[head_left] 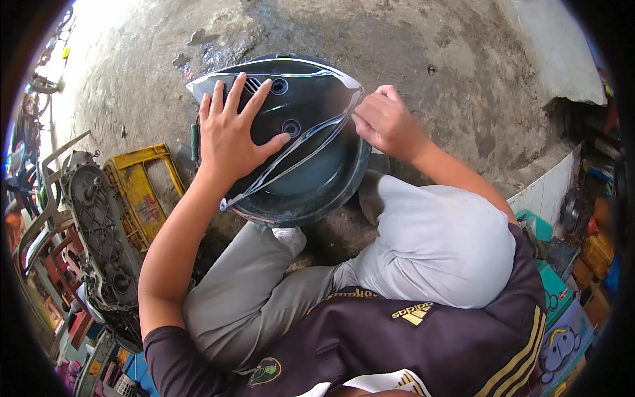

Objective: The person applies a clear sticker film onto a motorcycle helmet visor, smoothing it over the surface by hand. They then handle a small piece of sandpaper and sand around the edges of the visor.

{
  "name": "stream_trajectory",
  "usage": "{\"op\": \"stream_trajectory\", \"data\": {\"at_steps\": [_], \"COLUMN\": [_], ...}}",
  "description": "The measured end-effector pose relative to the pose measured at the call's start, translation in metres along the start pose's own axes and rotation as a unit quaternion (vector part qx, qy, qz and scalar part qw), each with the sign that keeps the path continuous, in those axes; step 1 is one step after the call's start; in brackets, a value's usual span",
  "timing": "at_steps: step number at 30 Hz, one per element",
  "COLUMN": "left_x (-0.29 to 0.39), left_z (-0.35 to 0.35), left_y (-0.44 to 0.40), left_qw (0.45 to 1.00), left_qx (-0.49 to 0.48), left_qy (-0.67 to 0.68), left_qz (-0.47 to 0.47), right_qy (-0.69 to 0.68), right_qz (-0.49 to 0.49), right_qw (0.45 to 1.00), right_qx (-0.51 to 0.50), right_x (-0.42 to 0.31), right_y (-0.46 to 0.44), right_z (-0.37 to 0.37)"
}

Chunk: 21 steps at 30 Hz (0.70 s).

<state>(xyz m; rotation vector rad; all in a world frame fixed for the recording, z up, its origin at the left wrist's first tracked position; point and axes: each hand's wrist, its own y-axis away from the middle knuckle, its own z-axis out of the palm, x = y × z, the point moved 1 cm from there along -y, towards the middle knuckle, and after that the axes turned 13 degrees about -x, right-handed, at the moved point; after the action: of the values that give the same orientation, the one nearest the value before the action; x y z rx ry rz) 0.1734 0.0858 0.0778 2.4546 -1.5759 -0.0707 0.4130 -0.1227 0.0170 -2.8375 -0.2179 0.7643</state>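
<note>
Grey metal casing [99, 228], floor; yellow crate [140, 192], beside it; left hand [231, 135], splayed flat on glossy dark panel [305, 99], laid across black basin [331, 202]; right hand [389, 122], curled at panel's right end, grip indiscernible from here.

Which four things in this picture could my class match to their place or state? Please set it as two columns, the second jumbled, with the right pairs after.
Column one
1. Left hand
2. Right hand
3. Basin
4. Crate

Column two
A. Curled, at the right-hand tip of the dark piece
B. Yellow, on the left side of the picture
C. Fingers spread, resting on the dark piece
D. Black and round, beneath the dark piece

Right pairs: 1-C, 2-A, 3-D, 4-B
</note>
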Motion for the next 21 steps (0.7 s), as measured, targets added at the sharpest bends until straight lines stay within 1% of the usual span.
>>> {"op": "stream_trajectory", "data": {"at_steps": [1,3,4,6,7,9,10,11,13,14,16,19,20,21], "left_x": [0.0,0.0,0.0,0.0,0.0,0.0,0.0,0.001,0.0,0.0,0.0,0.0,0.001,0.001], "left_z": [0.0,0.0,0.0,0.0,0.0,0.0,0.0,0.001,0.0,0.0,0.0,-0.001,-0.001,-0.001], "left_y": [0.001,0.0,0.0,0.0,0.001,0.0,0.0,0.002,0.001,0.0,0.0,0.001,0.0,0.0], "left_qw": [1.0,1.0,1.0,1.0,1.0,1.0,1.0,1.0,1.0,1.0,1.0,1.0,1.0,1.0], "left_qx": [-0.002,0.0,0.003,0.001,-0.002,0.0,0.004,0.003,-0.003,-0.003,0.0,-0.001,-0.002,0.001], "left_qy": [-0.001,-0.001,0.0,-0.003,-0.006,-0.005,-0.003,-0.002,-0.007,-0.007,-0.007,-0.01,-0.011,-0.009], "left_qz": [0.001,0.004,0.003,0.001,0.002,0.003,0.003,0.0,0.0,0.0,0.003,0.002,0.002,0.004], "right_qy": [-0.001,0.028,0.028,0.019,0.02,0.026,0.003,0.002,-0.002,-0.002,0.009,-0.003,-0.034,-0.034], "right_qz": [0.001,0.045,0.045,-0.014,-0.014,0.018,0.058,0.056,0.011,0.011,0.049,0.04,0.029,0.03], "right_qw": [1.0,0.998,0.998,0.999,0.999,0.999,0.997,0.997,1.0,1.0,0.998,0.998,0.999,0.999], "right_qx": [0.001,0.043,0.042,0.03,0.031,0.043,0.051,0.05,0.015,0.016,0.042,0.038,0.03,0.031], "right_x": [0.005,0.019,0.014,0.004,0.006,0.013,0.019,0.016,0.005,0.009,0.018,0.011,0.006,0.008], "right_y": [0.0,-0.001,-0.001,-0.004,-0.004,-0.004,-0.003,-0.001,-0.002,-0.002,-0.002,-0.001,-0.002,-0.001], "right_z": [-0.001,-0.005,-0.003,-0.001,-0.002,-0.006,-0.005,-0.003,0.0,-0.002,-0.006,-0.004,0.0,-0.002]}}
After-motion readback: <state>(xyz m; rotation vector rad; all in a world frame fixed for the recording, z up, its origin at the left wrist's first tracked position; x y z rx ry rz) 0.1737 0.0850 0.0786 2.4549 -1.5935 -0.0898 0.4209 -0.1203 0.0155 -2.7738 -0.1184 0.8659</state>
